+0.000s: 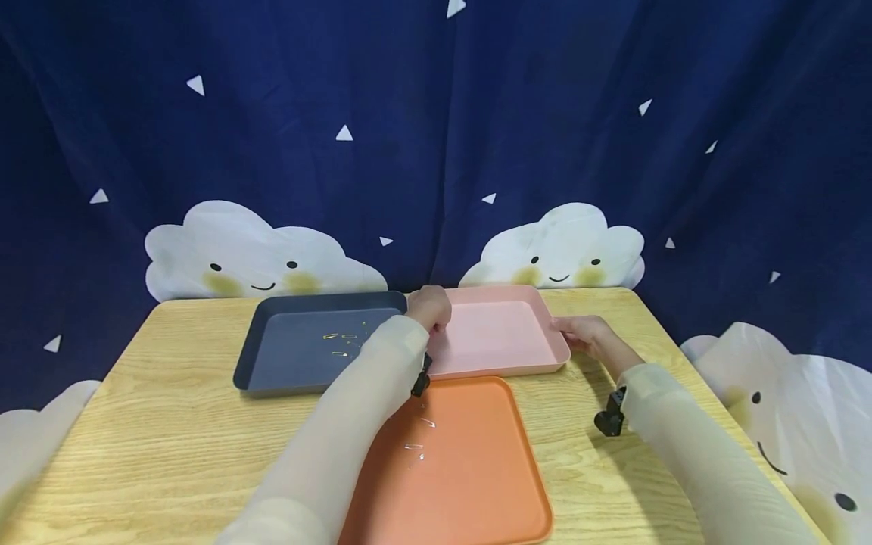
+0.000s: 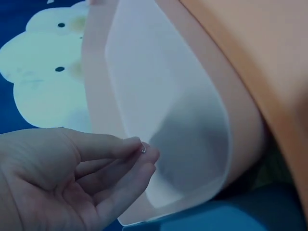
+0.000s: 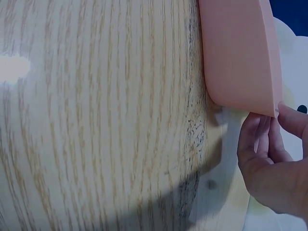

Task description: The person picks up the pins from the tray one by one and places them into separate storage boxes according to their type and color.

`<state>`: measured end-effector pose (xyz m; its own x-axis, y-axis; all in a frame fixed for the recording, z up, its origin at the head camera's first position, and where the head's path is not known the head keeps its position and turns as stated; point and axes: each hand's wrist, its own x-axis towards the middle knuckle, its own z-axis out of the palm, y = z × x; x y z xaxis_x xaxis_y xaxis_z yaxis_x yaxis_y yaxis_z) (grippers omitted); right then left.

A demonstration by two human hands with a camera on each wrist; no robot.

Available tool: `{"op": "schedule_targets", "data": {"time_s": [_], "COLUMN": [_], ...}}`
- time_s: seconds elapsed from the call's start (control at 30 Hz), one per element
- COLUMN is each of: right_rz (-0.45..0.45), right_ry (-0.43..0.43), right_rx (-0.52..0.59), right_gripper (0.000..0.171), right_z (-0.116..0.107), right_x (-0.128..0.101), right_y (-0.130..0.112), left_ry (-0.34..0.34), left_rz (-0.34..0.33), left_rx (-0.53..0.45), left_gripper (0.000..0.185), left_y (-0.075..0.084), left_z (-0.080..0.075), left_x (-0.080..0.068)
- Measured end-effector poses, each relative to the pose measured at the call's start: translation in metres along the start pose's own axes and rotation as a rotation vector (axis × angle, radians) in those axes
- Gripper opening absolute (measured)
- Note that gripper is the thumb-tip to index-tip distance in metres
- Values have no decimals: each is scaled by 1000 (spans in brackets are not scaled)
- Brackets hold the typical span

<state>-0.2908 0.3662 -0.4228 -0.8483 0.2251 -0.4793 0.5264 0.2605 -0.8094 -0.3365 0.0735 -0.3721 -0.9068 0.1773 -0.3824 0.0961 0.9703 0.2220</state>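
Observation:
Over the left end of the pink tray (image 1: 490, 333), my left hand (image 1: 431, 306) pinches a small silver pin (image 2: 144, 150) between thumb and forefinger. Only its bright tip shows; the fingertips hide the rest. My right hand (image 1: 587, 333) grips the tray's right rim, the thumb at the top edge and the fingers against the outer wall. Gold pins (image 1: 349, 336) lie scattered in the dark grey tray (image 1: 286, 348) on the left. Several silver pins (image 1: 413, 446) lie in the orange tray (image 1: 484, 469) nearest me. My left sleeve covers parts of both these trays.
All three trays stand close together on a wooden table (image 1: 170, 424). Behind it hangs a dark blue curtain (image 1: 409, 174) with white triangles and smiling clouds. Each wrist carries a small black camera (image 1: 611, 412).

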Motion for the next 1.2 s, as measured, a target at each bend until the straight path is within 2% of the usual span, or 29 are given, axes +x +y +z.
{"op": "schedule_targets", "data": {"time_s": [0.1,0.17,0.3,0.4,0.43,0.53,0.63,0.77,1.0,1.2], "right_rz": [6,8,8,8,7,-2,-15,-13,-26,-29], "right_ry": [8,7,5,6,5,-4,-18,-15,-14,-14], "right_rx": [-16,-22,-29,-30,-27,-19,-16,-18,-4,-20], "right_gripper": [51,52,54,51,48,40,35,30,27,41], "right_z": [3,4,6,6,5,4,4,2,1,2], "right_x": [0,-1,-1,-1,-1,-2,-3,-3,-4,-5], "right_y": [-2,-3,-3,-2,-2,1,3,5,5,1], "left_ry": [-24,-38,-12,14,29,82,135,127,126,126], "left_rz": [7,-7,-3,45,64,153,259,385,585,721], "left_rx": [4,-46,-124,-164,-204,-339,-484,-557,-517,-372], "left_gripper": [10,15,24,7,7,20,20,18,16,8], "left_y": [-6,-10,-21,-27,-29,-36,-44,-56,-77,-96], "left_z": [4,6,12,15,17,19,24,29,37,48], "left_x": [2,7,14,11,9,-4,-19,-39,-80,-113]}}
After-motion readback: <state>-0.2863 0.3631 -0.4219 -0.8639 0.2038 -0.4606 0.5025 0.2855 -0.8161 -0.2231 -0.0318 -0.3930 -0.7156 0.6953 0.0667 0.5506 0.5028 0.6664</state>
